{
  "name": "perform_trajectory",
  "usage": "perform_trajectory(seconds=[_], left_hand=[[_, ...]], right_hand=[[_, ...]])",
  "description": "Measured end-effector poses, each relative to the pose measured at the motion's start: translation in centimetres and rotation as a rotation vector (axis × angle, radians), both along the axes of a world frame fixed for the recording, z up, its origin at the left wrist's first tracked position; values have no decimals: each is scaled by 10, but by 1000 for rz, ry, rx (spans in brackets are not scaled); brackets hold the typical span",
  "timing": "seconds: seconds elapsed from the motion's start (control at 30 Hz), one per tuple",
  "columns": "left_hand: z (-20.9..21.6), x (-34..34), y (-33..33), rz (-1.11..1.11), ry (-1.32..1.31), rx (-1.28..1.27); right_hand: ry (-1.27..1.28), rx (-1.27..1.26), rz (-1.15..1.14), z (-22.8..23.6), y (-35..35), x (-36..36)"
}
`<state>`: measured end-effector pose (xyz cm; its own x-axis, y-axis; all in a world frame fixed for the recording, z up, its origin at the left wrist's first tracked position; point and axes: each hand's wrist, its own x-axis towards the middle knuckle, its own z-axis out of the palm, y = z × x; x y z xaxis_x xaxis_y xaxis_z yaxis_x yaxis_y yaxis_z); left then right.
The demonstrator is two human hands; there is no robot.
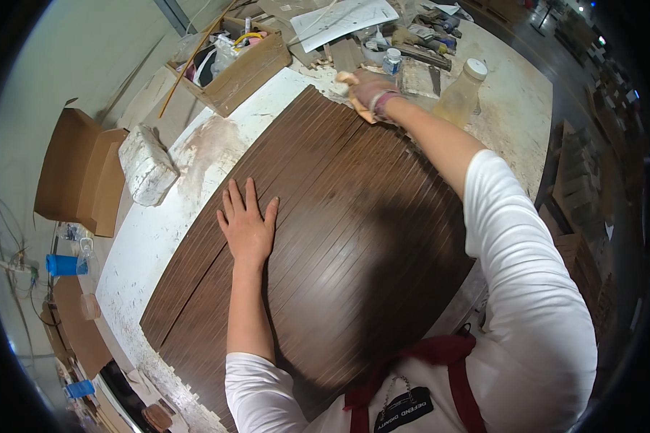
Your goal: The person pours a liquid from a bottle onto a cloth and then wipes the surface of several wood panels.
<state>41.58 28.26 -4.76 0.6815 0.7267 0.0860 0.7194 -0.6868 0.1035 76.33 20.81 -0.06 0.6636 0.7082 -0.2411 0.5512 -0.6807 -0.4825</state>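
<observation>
A dark brown grooved wooden panel, made of narrow strips, lies on the white worktable. My left hand rests flat on it left of the middle, fingers spread, holding nothing. My right arm reaches to the panel's far edge. There my right hand is closed round a tan cloth, which bulges out on both sides of the fingers and touches the edge. The right fingers are partly hidden by the cloth and look stained or covered.
Right of my right hand stands a clear bottle of yellowish liquid; a small jar is behind the hand. Tools lie at the back. A wooden box of supplies, a white wrapped block and an open cardboard box line the left.
</observation>
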Motion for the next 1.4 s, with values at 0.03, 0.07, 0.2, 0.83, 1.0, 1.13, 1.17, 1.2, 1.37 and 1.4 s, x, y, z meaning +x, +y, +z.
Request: perform_trajectory(seconds=[0.03, 0.07, 0.2, 0.83, 1.0, 1.13, 1.17, 1.2, 1.37, 1.4], left_hand=[[-2, 0, -1, 7, 2, -25], [-4, 1, -1, -5, -15, -9], [4, 50, -25, -242, -45, 40], [-3, 69, -33, -254, -53, -4], [-1, 68, -28, -238, -38, 13], [-6, 69, -33, -271, -70, -3], [-4, 68, -32, -265, -85, -2], [-5, 68, -32, -262, -76, 8], [-9, 65, -29, -231, -72, 9], [-6, 66, -29, -240, -76, 14]], right_hand=[[2, 67, -32, -9, -3, 10], [5, 133, -72, -20, -7, 20], [123, 185, -3, -59, -30, 39], [-601, 213, 442, -51, -45, -2], [-497, 80, 283, -3, -18, 2], [-532, 197, 343, -30, -21, -34], [-536, 176, 288, -22, -9, -33], [-435, -14, 291, -7, -3, -21], [-420, -109, 354, -4, 7, -17], [-346, -72, 364, 0, -4, -29]])
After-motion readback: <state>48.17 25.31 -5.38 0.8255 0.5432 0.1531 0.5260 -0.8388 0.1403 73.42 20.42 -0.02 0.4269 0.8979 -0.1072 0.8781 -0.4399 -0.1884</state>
